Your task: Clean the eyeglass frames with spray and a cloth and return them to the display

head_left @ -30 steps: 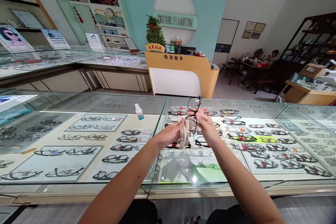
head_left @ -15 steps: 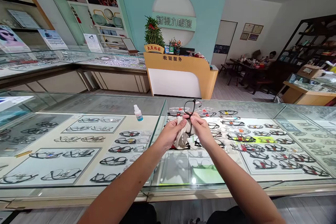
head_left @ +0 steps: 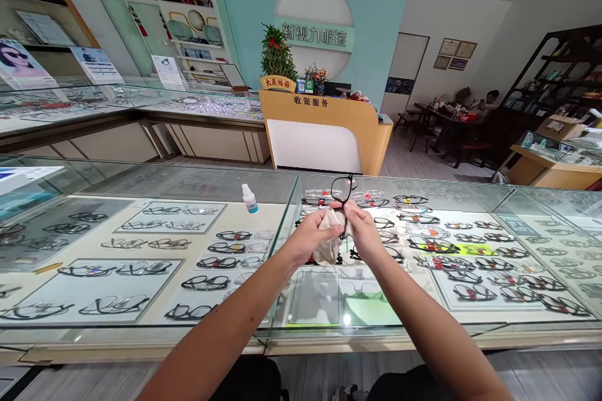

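Note:
Above the glass display counter [head_left: 141, 185] I hold a pair of black-framed glasses [head_left: 341, 189] upright, one lens sticking up over my fingers. My right hand [head_left: 363, 229] is closed on the frame. My left hand [head_left: 313, 233] pinches a beige cleaning cloth [head_left: 329, 244] against the lower lens; the cloth hangs down between both hands. The two hands touch each other over the counter's middle seam.
A small white bottle with a blue base [head_left: 249, 198] stands on the glass left of my hands. Several glasses lie in trays under the glass [head_left: 470, 257]. A yellow cashier desk [head_left: 324, 135] stands behind, and a person sits at a far table [head_left: 489, 100].
The hands and glasses stay at nearly the same spot; the left hand with the cloth has shifted slightly along the lens, and the frame has tilted a little.

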